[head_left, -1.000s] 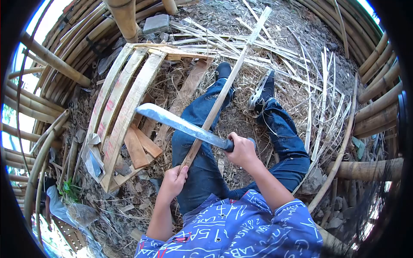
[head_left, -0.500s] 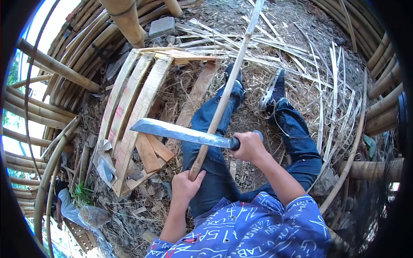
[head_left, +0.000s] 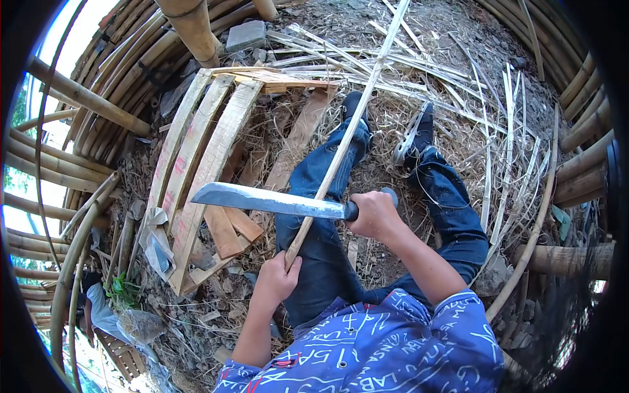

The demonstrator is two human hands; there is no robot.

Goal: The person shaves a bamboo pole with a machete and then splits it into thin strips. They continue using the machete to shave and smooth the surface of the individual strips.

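Note:
A long, pale strip of bamboo (head_left: 345, 141) slants from my lap up past my feet to the top edge. Its lower end is wrapped in the fingers of my left hand (head_left: 276, 280), over my thigh. My right hand (head_left: 373, 213) is closed round the dark handle of a machete (head_left: 268, 200). The broad blade points left and crosses the strip above my left hand, lying over it. Whether the edge bites into the strip cannot be made out.
Slatted wooden boards (head_left: 213, 144) lie left of my legs. Thin split strips (head_left: 504, 164) and shavings (head_left: 452, 190) cover the ground ahead and right. Bamboo poles (head_left: 88, 98) surround the area. A grey block (head_left: 246, 36) lies near the top. Part of another person (head_left: 103, 313) shows at lower left.
The machete has shifted slightly left with my right hand. The strip's far end has swung a little right, its surface now paler, and my left hand has moved slightly left.

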